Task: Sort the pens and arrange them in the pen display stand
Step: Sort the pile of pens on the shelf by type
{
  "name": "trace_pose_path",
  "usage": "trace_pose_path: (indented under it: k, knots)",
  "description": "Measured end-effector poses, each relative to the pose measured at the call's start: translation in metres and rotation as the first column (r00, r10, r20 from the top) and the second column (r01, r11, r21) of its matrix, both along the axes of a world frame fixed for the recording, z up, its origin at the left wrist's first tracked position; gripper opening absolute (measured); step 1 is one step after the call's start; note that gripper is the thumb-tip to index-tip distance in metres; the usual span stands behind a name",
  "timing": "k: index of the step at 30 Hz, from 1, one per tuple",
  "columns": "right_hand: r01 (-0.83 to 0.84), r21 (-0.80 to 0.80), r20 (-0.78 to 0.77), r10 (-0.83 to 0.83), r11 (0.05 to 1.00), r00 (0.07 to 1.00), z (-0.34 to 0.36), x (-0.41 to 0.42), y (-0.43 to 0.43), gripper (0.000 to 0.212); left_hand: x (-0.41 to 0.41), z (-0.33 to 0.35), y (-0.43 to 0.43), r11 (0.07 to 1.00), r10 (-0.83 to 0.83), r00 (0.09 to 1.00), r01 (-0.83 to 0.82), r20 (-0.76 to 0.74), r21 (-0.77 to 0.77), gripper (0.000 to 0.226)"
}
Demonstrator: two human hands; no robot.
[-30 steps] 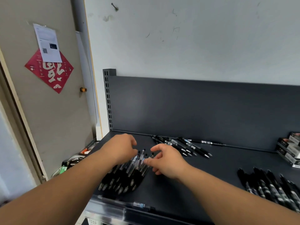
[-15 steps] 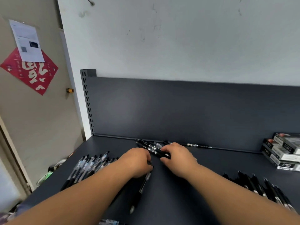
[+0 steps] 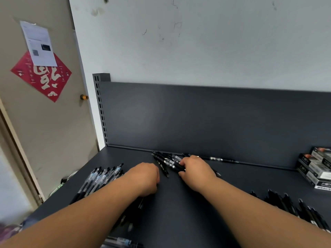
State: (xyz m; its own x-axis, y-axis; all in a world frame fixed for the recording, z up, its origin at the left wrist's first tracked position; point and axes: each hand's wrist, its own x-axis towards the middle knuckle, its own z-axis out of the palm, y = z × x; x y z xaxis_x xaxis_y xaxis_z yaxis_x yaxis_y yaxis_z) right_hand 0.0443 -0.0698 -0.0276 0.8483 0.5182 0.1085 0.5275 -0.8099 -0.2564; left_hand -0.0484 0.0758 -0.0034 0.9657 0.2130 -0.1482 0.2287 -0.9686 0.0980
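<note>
Several black pens [image 3: 165,160] lie in a loose heap near the back of the dark shelf [image 3: 179,212]. My right hand [image 3: 196,173] rests on the heap's right end, thumb and fingers closed around a few of them. My left hand [image 3: 146,178] is beside it, knuckles up and fingers curled under. A dark pen [image 3: 140,204] runs out from beneath its wrist toward me. A fanned bunch of clear-barrelled pens [image 3: 102,178] lies left of my left forearm. Another row of black pens [image 3: 293,206] sits at the right. No display stand is in view.
A single pen [image 3: 219,159] lies along the back panel [image 3: 197,119]. Stacked pen boxes [image 3: 318,169] stand at the far right. One clear pen [image 3: 121,241] lies at the shelf's front edge. A door with a red poster [image 3: 42,76] is to the left.
Both hands left the clear-barrelled bunch at the left and moved right and back to the black heap. My right hand has closed on pens there. The view shifted with my head.
</note>
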Motion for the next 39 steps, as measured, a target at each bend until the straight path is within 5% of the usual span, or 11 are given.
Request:
trace_pose_path:
  k: [5, 9, 11, 14, 17, 21, 30, 33, 36, 39]
  knots:
    - [0.025, -0.011, -0.010, -0.025, 1.000, 1.000, 0.001, 0.002, 0.004, 0.028, 0.006, 0.001, 0.001, 0.987, 0.080, 0.988, -0.059, 0.135, -0.149, 0.019]
    - [0.082, 0.167, -0.056, -0.073, 0.983, 0.996, 0.006, 0.001, -0.001, 0.023, 0.016, 0.000, -0.003, 0.912, 0.229, 0.936, -0.110, 0.268, -0.395, 0.016]
    - [0.078, 0.324, -0.131, -0.037, 0.943, 0.991, 0.010, -0.004, -0.003, 0.023, 0.020, 0.000, -0.005, 0.803, 0.341, 0.902, -0.133, 0.265, -0.581, 0.027]
    - [0.037, 0.507, -0.291, 0.131, 0.861, 0.948, 0.014, -0.012, 0.001, 0.021, 0.027, -0.001, -0.005, 0.467, 0.492, 0.853, -0.091, 0.173, -0.880, 0.029]
    - [0.008, 0.426, -0.231, 0.101, 0.905, 0.968, 0.014, -0.011, 0.004, 0.019, 0.029, 0.001, 0.001, 0.303, 0.553, 0.824, -0.059, 0.124, -0.951, 0.023]
    - [0.020, 0.003, 0.026, -0.020, 1.000, 0.999, 0.002, -0.005, 0.007, 0.036, 0.024, 0.001, 0.014, 0.354, 0.563, 0.811, -0.066, 0.157, -0.933, 0.022]
    - [0.018, -0.246, 0.236, 0.042, 0.969, 0.971, -0.005, -0.006, 0.017, 0.030, 0.024, -0.006, 0.030, 0.413, 0.510, 0.847, -0.088, 0.150, -0.906, 0.024]
    - [0.012, -0.144, 0.249, 0.025, 0.989, 0.968, -0.006, -0.005, 0.015, 0.029, 0.024, -0.007, 0.034, 0.398, 0.517, 0.841, -0.074, 0.157, -0.915, 0.021]
    - [-0.037, 0.160, 0.209, 0.003, 0.986, 0.978, 0.002, -0.012, 0.019, 0.025, 0.025, -0.005, 0.036, 0.358, 0.524, 0.836, -0.044, 0.162, -0.933, 0.016]
    - [-0.163, 0.332, 0.106, 0.135, 0.929, 0.985, 0.013, -0.022, 0.032, 0.021, 0.026, -0.003, 0.039, 0.280, 0.531, 0.835, -0.011, 0.145, -0.960, 0.021]
